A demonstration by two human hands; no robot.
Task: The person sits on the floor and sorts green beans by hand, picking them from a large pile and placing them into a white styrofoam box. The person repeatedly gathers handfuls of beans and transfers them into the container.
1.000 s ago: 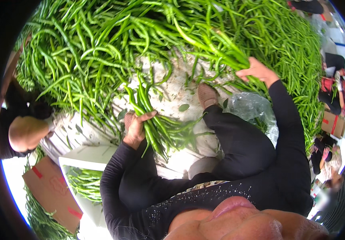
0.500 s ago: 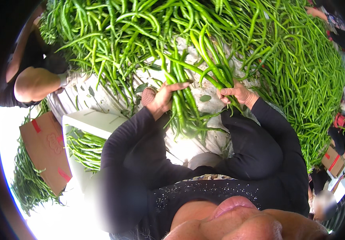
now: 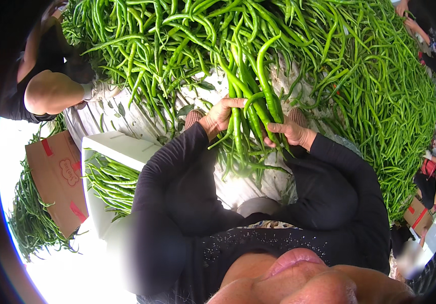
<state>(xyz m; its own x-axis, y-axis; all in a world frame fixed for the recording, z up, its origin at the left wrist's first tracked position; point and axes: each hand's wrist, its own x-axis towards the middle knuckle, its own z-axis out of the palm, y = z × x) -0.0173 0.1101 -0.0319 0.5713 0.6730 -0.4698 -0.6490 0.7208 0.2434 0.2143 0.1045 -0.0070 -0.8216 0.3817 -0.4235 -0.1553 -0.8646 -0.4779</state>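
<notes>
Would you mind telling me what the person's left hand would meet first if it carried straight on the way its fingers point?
The left hand points rightward into the bunch of green peppers it grips; beyond that, probably the right hand.

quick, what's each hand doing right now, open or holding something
Left hand: closed around a bunch of long green peppers.
Right hand: closed on the same bunch from the other side.

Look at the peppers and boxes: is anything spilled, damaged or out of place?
Nothing stands out. Both hands, left hand and right hand, grip a bunch of green peppers over the big pile. More peppers lie in the white box beside a cardboard box.
</notes>
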